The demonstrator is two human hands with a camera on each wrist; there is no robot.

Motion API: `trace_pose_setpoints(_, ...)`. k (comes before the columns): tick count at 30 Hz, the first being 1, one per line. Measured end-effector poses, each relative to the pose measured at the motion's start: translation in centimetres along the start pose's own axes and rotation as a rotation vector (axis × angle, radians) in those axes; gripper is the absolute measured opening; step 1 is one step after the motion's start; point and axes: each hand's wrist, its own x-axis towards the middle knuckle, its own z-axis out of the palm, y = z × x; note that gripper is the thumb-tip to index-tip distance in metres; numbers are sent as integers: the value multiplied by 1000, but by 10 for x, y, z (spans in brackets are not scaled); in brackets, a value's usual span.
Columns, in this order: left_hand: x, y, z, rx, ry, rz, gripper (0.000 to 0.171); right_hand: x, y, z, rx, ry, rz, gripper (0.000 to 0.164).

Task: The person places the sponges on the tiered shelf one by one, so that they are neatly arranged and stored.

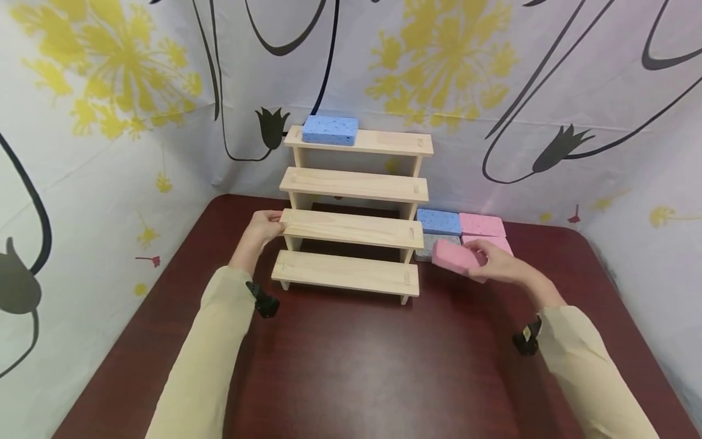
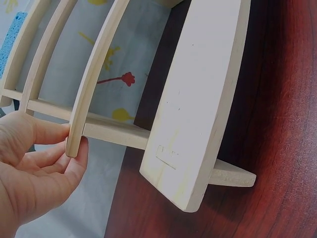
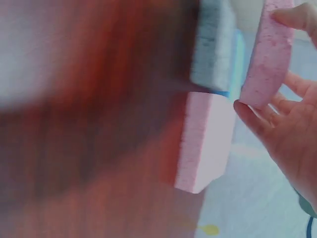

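Note:
A four-step wooden shelf stands on the table, with a blue sponge lying on the left of its top step. My left hand pinches the left end of the second step from the bottom; the left wrist view shows thumb and fingers on the board's end. To the right of the shelf, my right hand holds a pink sponge above the other sponges. In the right wrist view this pink sponge sits between the thumb and fingers.
Beside the shelf's right side lie a blue sponge, a grey sponge and pink sponges, set close together. The dark red table extends in front. A patterned white cloth rises behind and at both sides.

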Motion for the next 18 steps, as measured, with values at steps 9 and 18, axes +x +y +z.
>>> trace_pose_setpoints(9,5,-5,2,-34,14,-5,47,13,-38,-23,70,387,-63,53)
trace_pose_setpoints(18,-10,4,0,-13,12,0,48,44,-78,-40,59,519,-99,53)
